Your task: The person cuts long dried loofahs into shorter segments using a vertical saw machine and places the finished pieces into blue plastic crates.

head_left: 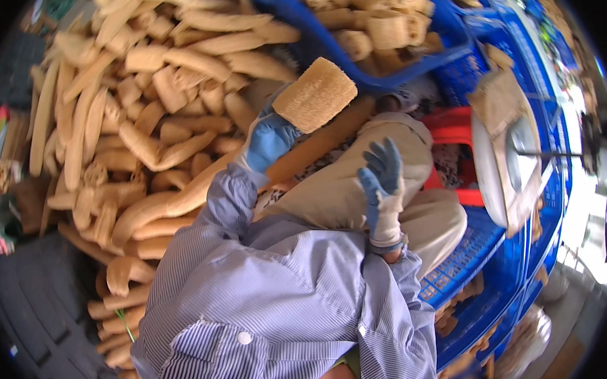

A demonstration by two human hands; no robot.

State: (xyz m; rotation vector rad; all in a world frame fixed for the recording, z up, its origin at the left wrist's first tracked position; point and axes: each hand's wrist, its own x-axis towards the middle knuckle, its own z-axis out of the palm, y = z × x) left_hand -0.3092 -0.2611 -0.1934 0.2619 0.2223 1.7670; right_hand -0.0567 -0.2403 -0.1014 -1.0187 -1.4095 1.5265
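Observation:
My left hand [272, 140], in a blue-palmed work glove, grips a short cut piece of dried loofah [316, 95] by its lower left end. The piece is tan, roughly cylindrical and tilted up to the right, with a porous surface. My right hand [383, 175] wears a matching glove with a white cuff. Held up above my beige trousers [339, 181], it has its fingers apart and nothing in it. Long whole loofahs [199, 190] lie close beside my left forearm.
A big heap of long and cut loofahs [142, 96] spreads on the left. Ahead, a blue crate [394, 73] holds cut pieces. On my right are a red stool [453, 129], a pale round disc [492, 166] with a metal rod, and more blue crates [470, 252] with scraps.

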